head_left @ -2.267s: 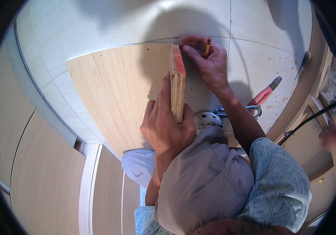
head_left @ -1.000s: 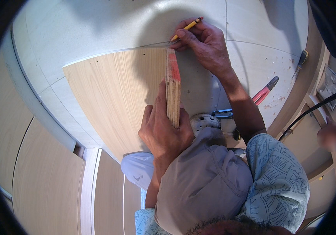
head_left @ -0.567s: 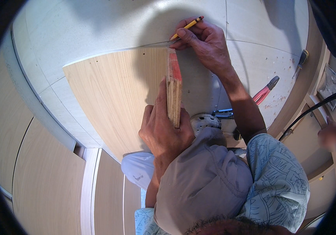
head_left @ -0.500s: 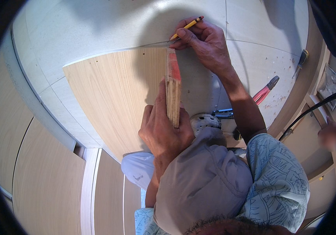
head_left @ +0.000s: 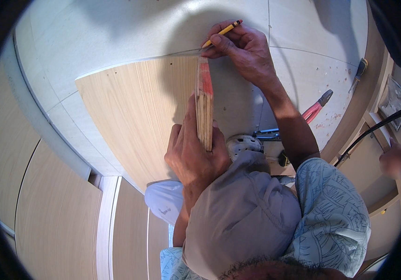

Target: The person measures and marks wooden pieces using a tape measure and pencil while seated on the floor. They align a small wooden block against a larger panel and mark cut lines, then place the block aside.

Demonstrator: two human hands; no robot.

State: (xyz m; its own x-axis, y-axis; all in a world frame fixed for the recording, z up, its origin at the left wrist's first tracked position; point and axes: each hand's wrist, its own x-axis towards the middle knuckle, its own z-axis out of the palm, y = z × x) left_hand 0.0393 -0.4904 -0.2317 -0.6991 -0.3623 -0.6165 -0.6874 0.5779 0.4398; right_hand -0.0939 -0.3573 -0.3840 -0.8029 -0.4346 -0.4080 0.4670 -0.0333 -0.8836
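Note:
My left hand (head_left: 196,151) grips a plywood strip (head_left: 205,112) from both sides, with its layered edge and a red-marked face showing. The strip stands on edge along the right side of a light wood-grain board (head_left: 130,107), which lies on the floor. In my right hand (head_left: 242,46) a yellow pencil (head_left: 221,33) is pinched between thumb and fingers. Its tip points down and left, close above the strip's far end. The fingers of that hand are beside the board's far right corner; whether they touch it I cannot tell.
Red-handled pliers (head_left: 317,107) and a screwdriver-like tool (head_left: 360,72) lie on the tiled floor (head_left: 116,32) at right, among small debris. A white shoe (head_left: 242,143) is near my left hand. Wood-grain panels (head_left: 60,200) stand at left. Another person's blurred hand (head_left: 395,161) shows at far right.
The plywood strip and my left hand have shifted very slightly left. My right hand with the pencil has barely moved.

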